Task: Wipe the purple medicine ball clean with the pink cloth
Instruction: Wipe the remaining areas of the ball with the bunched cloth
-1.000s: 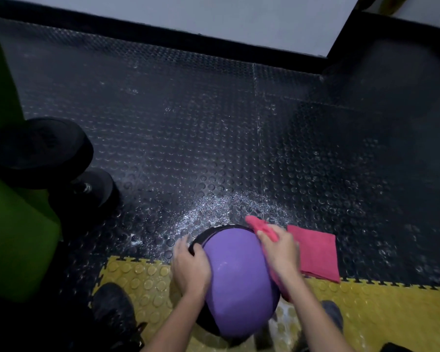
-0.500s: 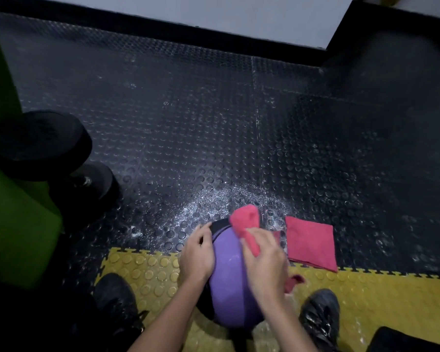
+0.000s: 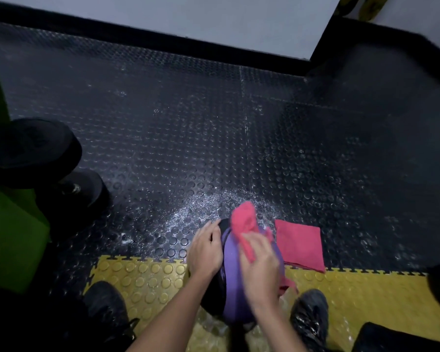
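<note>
The purple ball (image 3: 232, 288) sits low on the yellow mat (image 3: 142, 275), right where it meets the black floor (image 3: 188, 123). A left shoe (image 3: 104, 301) and a right shoe (image 3: 310, 313) stand on either side of it. The left hand (image 3: 205, 250) lies flat on the ball's left side and holds nothing. The right hand (image 3: 260, 265) looks blurry. It grips the pink cloth (image 3: 244, 219) and presses it on top of the ball. A folded cloth (image 3: 300, 245), also pink, lies just right of the ball. White specks (image 3: 206, 207) dot the floor behind it. A black dumbbell (image 3: 31, 153) lies well apart on the left.
</note>
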